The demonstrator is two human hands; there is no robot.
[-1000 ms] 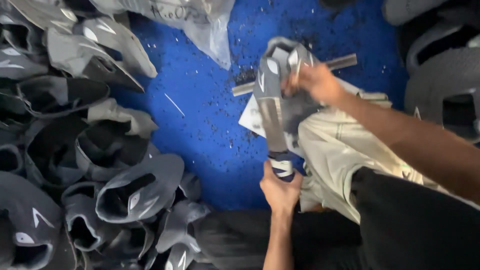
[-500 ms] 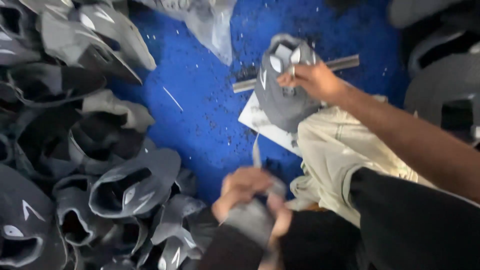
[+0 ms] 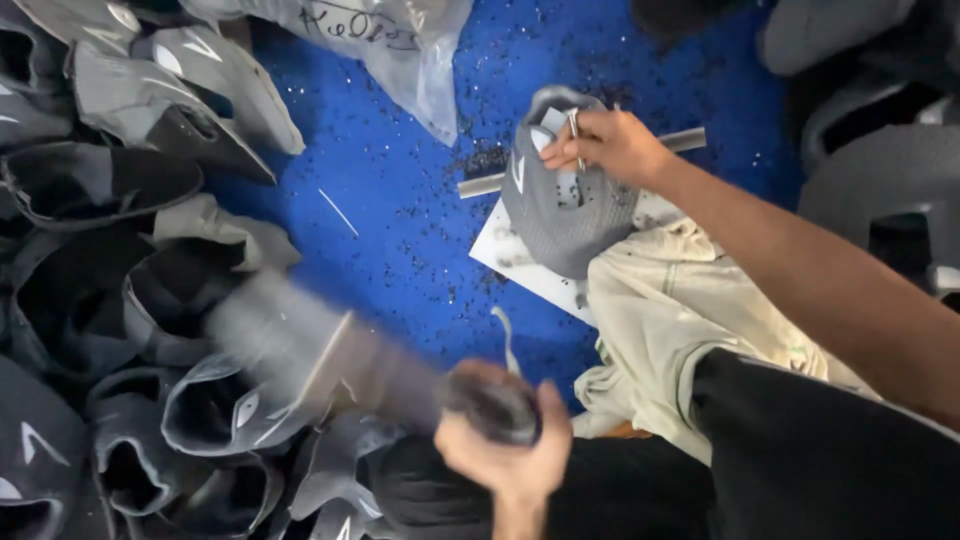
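Now left hand point(image 3: 505, 450) swung down-left; a second ago its grip was at the base of a grey piece upright under the right hand. Clenched on blurred grey piece point(image 3: 300, 360), pointing out over pile of grey shoe uppers point(image 3: 130, 300). Right hand point(image 3: 610, 145) pinches thin metal tool point(image 3: 575, 135) against grey upper point(image 3: 565, 215), which lies under that grip above cloth-covered lap point(image 3: 680, 310), blue floor point(image 3: 400, 200) beyond. Reads as one piece being cast aside.

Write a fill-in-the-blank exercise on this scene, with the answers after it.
1. The floor is ____ in colour.
2. The right hand rests on a grey shoe upper and holds a thin ____ tool.
3. The pile of uppers lies on the ____ side of the picture.
4. The left hand grips a ____ grey piece.

Answers: blue; metal; left; blurred
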